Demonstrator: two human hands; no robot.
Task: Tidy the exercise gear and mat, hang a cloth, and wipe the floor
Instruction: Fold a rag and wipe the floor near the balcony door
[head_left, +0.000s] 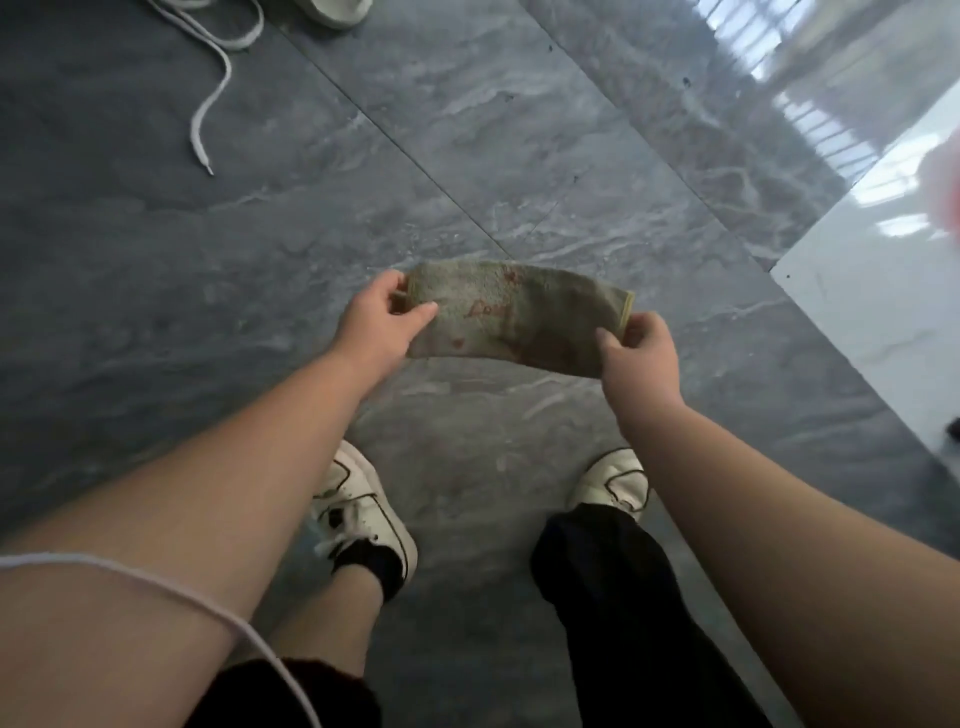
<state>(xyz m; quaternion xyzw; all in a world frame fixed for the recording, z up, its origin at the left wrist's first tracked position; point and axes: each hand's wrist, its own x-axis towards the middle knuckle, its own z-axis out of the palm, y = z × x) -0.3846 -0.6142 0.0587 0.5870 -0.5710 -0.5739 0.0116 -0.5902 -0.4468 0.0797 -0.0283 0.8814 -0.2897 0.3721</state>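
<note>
A small green cloth (511, 317) with reddish stains is stretched in the air between my two hands, above the grey marble floor (467, 156). My left hand (379, 317) pinches its left end between thumb and fingers. My right hand (636, 348) pinches the right end near the yellow hem. Both arms reach forward and down over my feet.
My white sneakers (363, 514) stand on the floor below the cloth. A white lace or cord (210, 109) lies on the floor at the top left beside another white shoe (337, 10). A glossy white surface (883, 312) lies at the right. A white cord (156, 582) crosses my left arm.
</note>
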